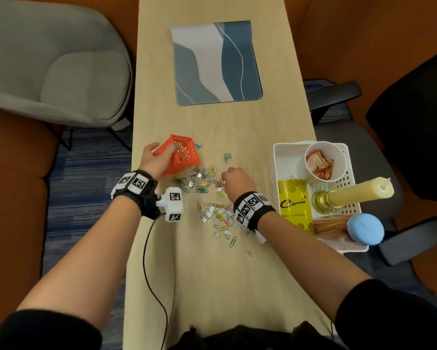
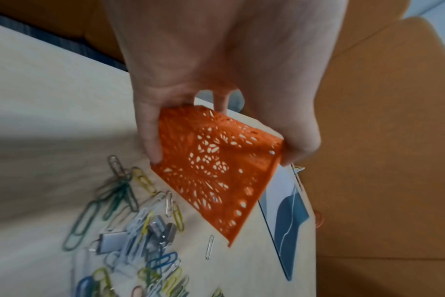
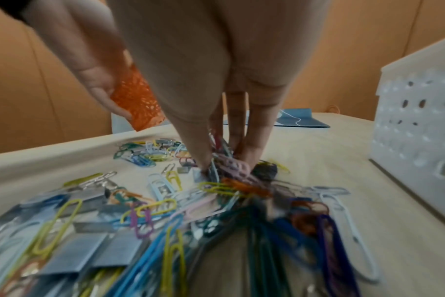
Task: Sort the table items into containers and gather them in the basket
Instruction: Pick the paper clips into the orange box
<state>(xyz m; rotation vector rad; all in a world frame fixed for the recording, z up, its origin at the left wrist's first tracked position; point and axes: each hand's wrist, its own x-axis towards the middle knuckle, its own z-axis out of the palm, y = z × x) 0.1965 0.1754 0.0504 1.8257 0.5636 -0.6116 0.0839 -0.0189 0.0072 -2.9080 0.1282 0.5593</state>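
Observation:
My left hand (image 1: pixel 159 157) grips a small orange perforated basket (image 1: pixel 180 154), tilted on its side above the table near the left edge; the left wrist view shows thumb and fingers clamped on its walls (image 2: pixel 216 166). A scatter of coloured paper clips and small silver binder clips (image 1: pixel 212 198) lies on the table between my hands. My right hand (image 1: pixel 233 178) reaches down into the pile, and its fingertips (image 3: pixel 203 162) pinch a bunch of clips (image 3: pixel 231 164) against the table.
A white perforated basket (image 1: pixel 275 168) stands at the right edge, holding a paper cup of sachets (image 1: pixel 324 161), a yellow powder bottle (image 1: pixel 294 205), a candle in a gold holder (image 1: pixel 351 194) and a blue round object (image 1: pixel 365 228). A blue-grey mat (image 1: pixel 216 63) lies farther back.

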